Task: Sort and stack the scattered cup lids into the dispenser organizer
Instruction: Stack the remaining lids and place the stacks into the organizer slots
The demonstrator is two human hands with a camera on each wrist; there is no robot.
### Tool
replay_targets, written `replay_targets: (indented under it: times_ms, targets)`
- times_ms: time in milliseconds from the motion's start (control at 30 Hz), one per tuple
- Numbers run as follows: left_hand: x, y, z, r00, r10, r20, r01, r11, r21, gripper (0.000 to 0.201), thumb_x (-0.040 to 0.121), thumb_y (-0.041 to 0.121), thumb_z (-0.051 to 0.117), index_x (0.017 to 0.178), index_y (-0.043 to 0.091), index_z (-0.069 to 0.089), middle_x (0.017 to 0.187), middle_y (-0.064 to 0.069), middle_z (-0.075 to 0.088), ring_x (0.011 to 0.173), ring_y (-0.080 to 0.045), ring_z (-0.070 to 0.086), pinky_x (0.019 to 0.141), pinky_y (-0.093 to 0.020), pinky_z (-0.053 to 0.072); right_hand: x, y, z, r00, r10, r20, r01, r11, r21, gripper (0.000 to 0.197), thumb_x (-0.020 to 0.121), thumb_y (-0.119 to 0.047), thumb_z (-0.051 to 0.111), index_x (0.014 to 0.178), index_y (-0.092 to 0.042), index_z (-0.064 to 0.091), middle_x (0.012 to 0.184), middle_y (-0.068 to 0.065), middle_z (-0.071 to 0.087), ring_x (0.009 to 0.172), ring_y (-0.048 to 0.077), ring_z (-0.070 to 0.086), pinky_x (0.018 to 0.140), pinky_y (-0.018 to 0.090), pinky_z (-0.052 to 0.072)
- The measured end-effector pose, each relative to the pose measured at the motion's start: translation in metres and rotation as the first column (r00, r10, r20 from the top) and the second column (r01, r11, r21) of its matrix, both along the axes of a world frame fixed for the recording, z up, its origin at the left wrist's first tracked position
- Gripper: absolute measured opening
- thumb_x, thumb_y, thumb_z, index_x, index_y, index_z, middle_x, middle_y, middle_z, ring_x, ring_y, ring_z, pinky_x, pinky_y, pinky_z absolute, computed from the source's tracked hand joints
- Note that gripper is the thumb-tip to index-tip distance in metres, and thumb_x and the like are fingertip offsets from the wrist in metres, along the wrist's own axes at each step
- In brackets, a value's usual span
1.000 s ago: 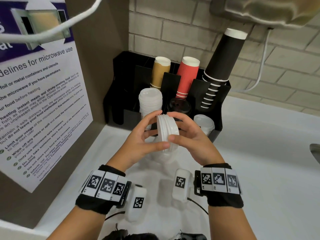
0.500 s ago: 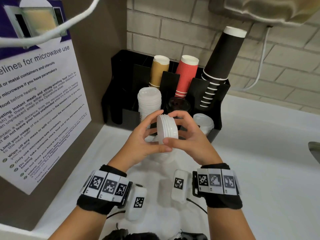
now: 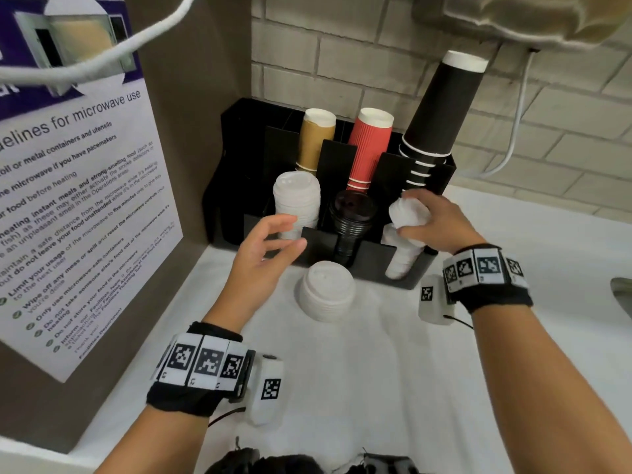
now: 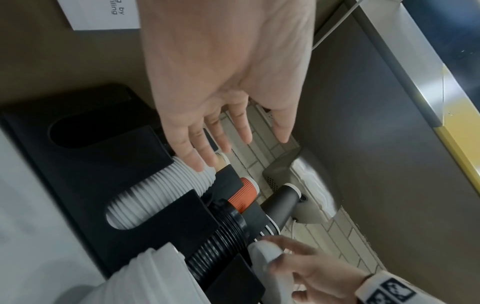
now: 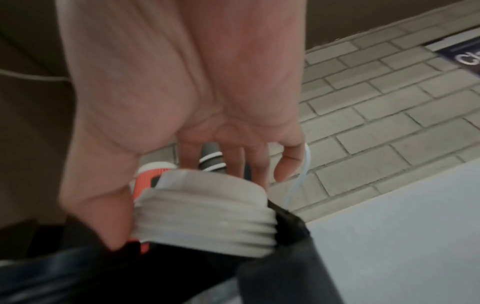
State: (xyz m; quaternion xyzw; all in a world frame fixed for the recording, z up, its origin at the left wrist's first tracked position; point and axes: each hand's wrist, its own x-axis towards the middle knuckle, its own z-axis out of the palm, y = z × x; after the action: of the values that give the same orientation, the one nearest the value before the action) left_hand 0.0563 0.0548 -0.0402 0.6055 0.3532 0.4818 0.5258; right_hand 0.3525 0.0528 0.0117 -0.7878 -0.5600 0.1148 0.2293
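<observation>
A black dispenser organizer (image 3: 318, 237) stands at the back of the white counter. Its front slots hold a tall white lid stack (image 3: 295, 203) on the left, black lids (image 3: 350, 220) in the middle and white lids (image 3: 398, 261) on the right. My right hand (image 3: 405, 213) grips a small stack of white lids (image 3: 412, 217) just above the right slot; the right wrist view shows that small stack (image 5: 205, 216) between thumb and fingers. My left hand (image 3: 290, 232) hovers open and holds nothing, in front of the tall white stack (image 4: 161, 195). Another white lid stack (image 3: 326, 290) sits on the counter before the organizer.
Tan, red and black paper cup stacks (image 3: 369, 145) fill the organizer's back slots. A brown panel with a microwave notice (image 3: 78, 206) walls off the left side. A brick wall is behind, with a white cable (image 3: 513, 131) at the right. A sink edge (image 3: 622, 295) shows at far right.
Both hands held the small lid stack together in front of the organizer. The left hand has let go and drawn left; the right hand has carried the stack to the right front slot.
</observation>
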Motion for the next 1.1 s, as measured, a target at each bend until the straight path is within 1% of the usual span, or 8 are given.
replay_targets:
  times_ms: [100, 233, 400, 600, 833, 933, 1000, 1100]
  targets:
    - [0.0, 0.001, -0.001, 1.0, -0.008, -0.007, 0.008, 1.0, 0.014, 0.025, 0.091, 0.018, 0.064, 0.111, 0.034, 0.06, 0.122, 0.006, 0.059, 0.095, -0.001, 0.062, 0.095, -0.033, 0.048, 0.0, 0.009, -0.001, 0.988, 0.095, 0.12, -0.073, 0.982, -0.174, 0.076, 0.076, -0.021, 0.073, 0.142, -0.033, 0.039, 0.139, 0.011, 0.041, 0.127, 0.031, 0.043, 0.098, 0.035, 0.033]
    - [0.001, 0.001, -0.003, 1.0, -0.011, -0.022, 0.011, 1.0, 0.009, 0.023, 0.092, 0.02, 0.064, 0.111, 0.034, 0.061, 0.119, 0.011, 0.059, 0.094, -0.001, 0.062, 0.098, -0.037, 0.048, -0.005, 0.013, -0.002, 0.964, 0.134, 0.23, -0.067, 0.959, -0.276, 0.084, 0.073, -0.019, 0.074, 0.145, -0.031, 0.032, 0.138, 0.009, 0.042, 0.127, 0.03, 0.042, 0.105, 0.051, 0.03]
    - [0.003, 0.0, -0.002, 1.0, 0.003, -0.02, -0.003, 1.0, 0.015, 0.022, 0.092, 0.019, 0.064, 0.109, 0.033, 0.062, 0.117, 0.011, 0.06, 0.094, -0.003, 0.062, 0.099, -0.041, 0.048, -0.005, 0.012, -0.007, 0.941, 0.176, 0.289, -0.08, 0.945, -0.316, 0.084, 0.071, -0.021, 0.074, 0.143, -0.028, 0.032, 0.137, 0.006, 0.044, 0.122, 0.029, 0.047, 0.104, 0.052, 0.031]
    - [0.005, -0.002, 0.0, 1.0, 0.016, -0.01, -0.016, 1.0, 0.026, 0.022, 0.093, 0.016, 0.064, 0.108, 0.032, 0.063, 0.115, 0.01, 0.061, 0.094, -0.003, 0.061, 0.1, -0.044, 0.048, -0.007, 0.005, -0.027, 0.851, 0.188, 0.49, -0.064, 0.964, -0.258, 0.084, 0.066, -0.035, 0.077, 0.139, -0.03, 0.035, 0.133, 0.003, 0.04, 0.117, 0.027, 0.047, 0.092, 0.046, 0.03]
    - [0.003, -0.002, -0.003, 0.999, 0.035, -0.013, -0.035, 0.999, 0.017, 0.023, 0.092, 0.014, 0.064, 0.109, 0.03, 0.063, 0.115, 0.009, 0.061, 0.092, 0.0, 0.061, 0.099, -0.043, 0.048, -0.02, -0.004, -0.039, 0.785, 0.129, 0.607, -0.021, 0.983, -0.181, 0.064, 0.074, -0.028, 0.071, 0.132, -0.023, 0.045, 0.117, 0.004, 0.047, 0.109, 0.026, 0.047, 0.087, 0.043, 0.035]
    - [0.002, -0.001, -0.004, 0.999, 0.043, -0.014, -0.043, 0.999, 0.009, 0.024, 0.092, 0.014, 0.064, 0.109, 0.03, 0.063, 0.118, 0.007, 0.061, 0.095, -0.002, 0.061, 0.099, -0.042, 0.049, -0.028, -0.011, -0.035, 0.803, 0.09, 0.59, -0.005, 0.99, -0.144, 0.065, 0.074, -0.022, 0.07, 0.133, -0.023, 0.044, 0.119, 0.003, 0.049, 0.111, 0.026, 0.046, 0.088, 0.045, 0.035]
    - [0.003, 0.001, -0.005, 0.999, 0.047, -0.01, -0.047, 0.999, 0.008, 0.024, 0.092, 0.013, 0.064, 0.109, 0.03, 0.063, 0.119, 0.006, 0.061, 0.096, -0.005, 0.062, 0.099, -0.042, 0.049, -0.039, -0.017, -0.029, 0.854, -0.004, 0.521, -0.025, 0.999, 0.048, 0.057, 0.075, -0.017, 0.069, 0.128, -0.021, 0.049, 0.116, 0.004, 0.052, 0.108, 0.027, 0.047, 0.086, 0.043, 0.036]
    - [0.003, 0.003, -0.006, 0.999, 0.054, -0.005, -0.054, 0.999, 0.007, 0.025, 0.092, 0.013, 0.065, 0.108, 0.031, 0.063, 0.119, 0.004, 0.061, 0.096, -0.006, 0.062, 0.099, -0.041, 0.049, -0.072, -0.026, -0.027, 0.974, 0.102, 0.203, -0.163, 0.937, 0.308, 0.035, 0.075, -0.012, 0.069, 0.108, -0.011, 0.059, 0.102, 0.008, 0.055, 0.095, 0.027, 0.052, 0.082, 0.036, 0.041]
